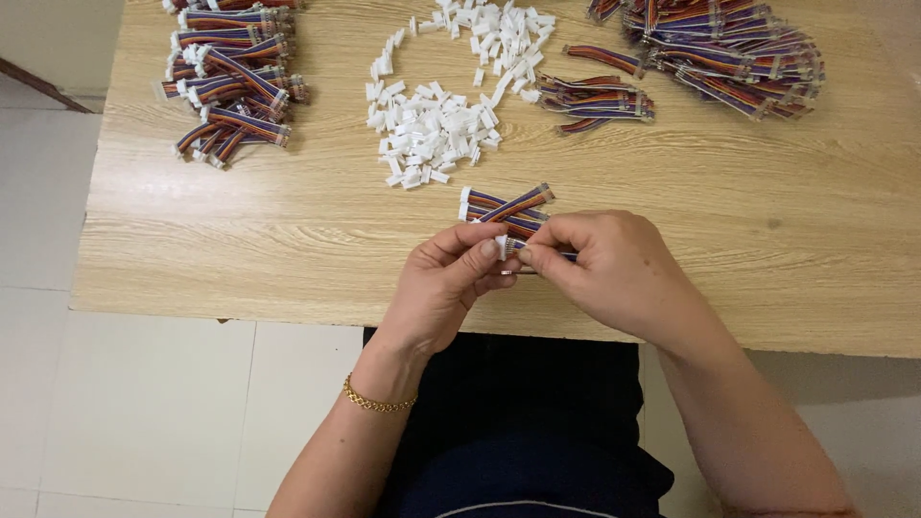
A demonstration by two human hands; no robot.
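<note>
Pale wood bench [288,240] over white floor tiles carries the parts. Left hand [443,288] and right hand [614,269] pinch one striped ribbon cable [566,255] and a small white connector [502,247] between fingertips, just nearer than a few finished cables [504,204]. Misaligned pins could bend; a loose pinch could drop the connector off the bench edge below the hands.

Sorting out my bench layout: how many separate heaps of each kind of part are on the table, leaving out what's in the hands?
Heaps of striped ribbon cables: 4
Heaps of white plastic connectors: 1
Total: 5 heaps

The left hand and right hand pinch one more cable.
</note>
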